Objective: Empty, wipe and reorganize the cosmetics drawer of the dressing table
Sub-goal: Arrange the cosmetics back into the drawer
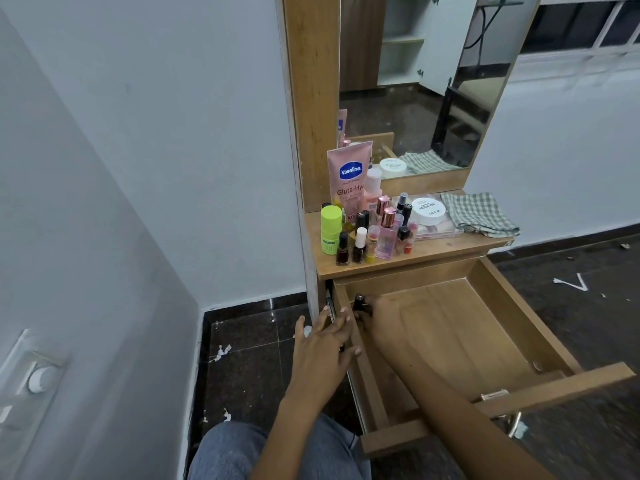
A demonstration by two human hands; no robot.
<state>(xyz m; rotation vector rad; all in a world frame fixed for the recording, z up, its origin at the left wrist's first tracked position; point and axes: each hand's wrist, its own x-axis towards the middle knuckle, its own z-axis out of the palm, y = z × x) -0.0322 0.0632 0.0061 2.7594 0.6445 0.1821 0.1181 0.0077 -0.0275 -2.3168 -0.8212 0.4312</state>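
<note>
The wooden drawer [512, 327] of the dressing table stands pulled out, its floor almost bare. In its back left corner my right hand [372, 311] grips a small dark bottle [359, 301] with a black cap. My left hand [323, 341] rests with straight, spread fingers over the drawer's left side wall. On the tabletop [443, 249] stand several cosmetics: a pink Vaseline tube [349, 174], a lime green stick [330, 230], nail polish bottles [358, 247], a white round jar [428, 211] on a flat palette. A checked cloth [479, 213] lies folded at the right.
A mirror [426, 81] rises behind the tabletop. The grey wall [138, 168] is close on the left. The dark floor [249, 344] carries scraps of white paper. A key hangs from the lock on the drawer front [554, 389]. My knee in jeans [235, 452] is below.
</note>
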